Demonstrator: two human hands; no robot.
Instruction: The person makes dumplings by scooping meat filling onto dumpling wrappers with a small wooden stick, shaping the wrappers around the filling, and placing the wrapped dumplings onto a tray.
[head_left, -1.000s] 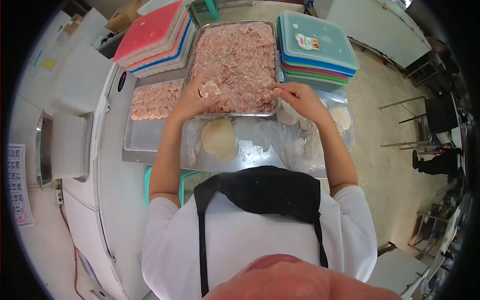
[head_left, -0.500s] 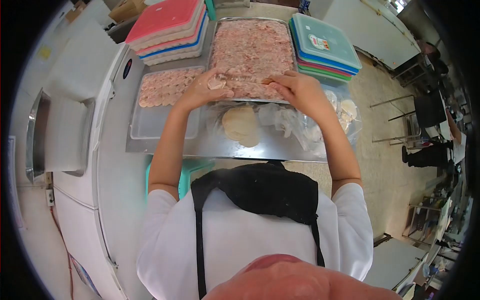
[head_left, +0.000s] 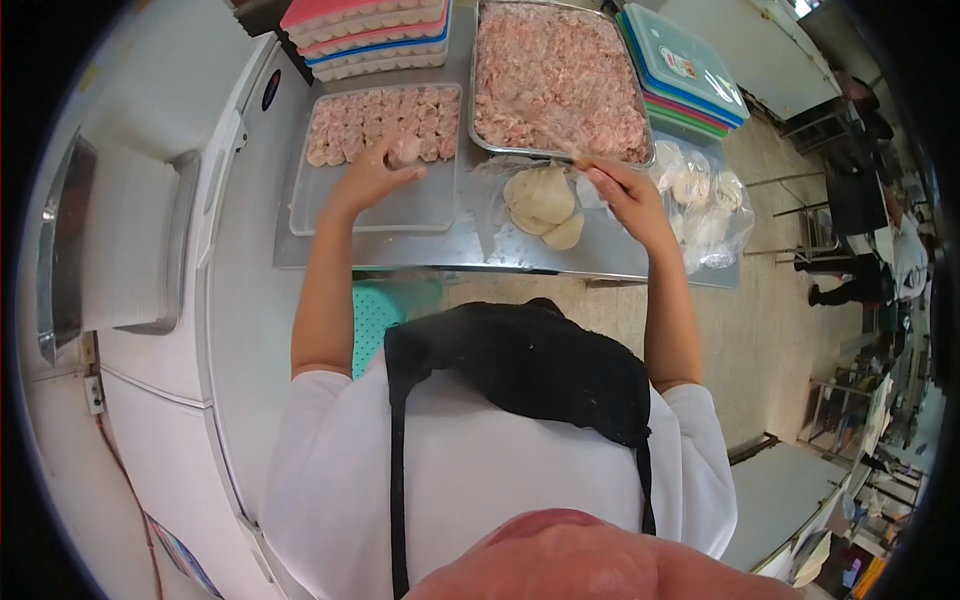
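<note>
My left hand (head_left: pixel 370 178) is over the plastic tray (head_left: pixel 375 205) at the left, its fingers and thumb around a small pale dumpling (head_left: pixel 404 151). Rows of filled dumplings (head_left: pixel 380 113) cover the far part of that tray. At the near edge of the metal pan (head_left: pixel 560 153), my right hand (head_left: pixel 628 198) grips a thin stick-like spatula (head_left: pixel 580 163); its far end is blurred against the pink ground meat (head_left: pixel 555 75). Round dough wrappers (head_left: pixel 540 198) lie in a loose stack between my hands.
Stacked trays with a red lid (head_left: pixel 365 25) stand at the back left, and lidded containers (head_left: pixel 685 65) at the back right. Plastic bags of wrappers (head_left: pixel 705 205) lie to the right on the steel table (head_left: pixel 400 252). A white refrigerator (head_left: pixel 235 260) borders the left side.
My left hand has moved from the pan's near edge leftward over the tray with the dumpling. My right hand remains by the pan with the spatula. The view has shifted.
</note>
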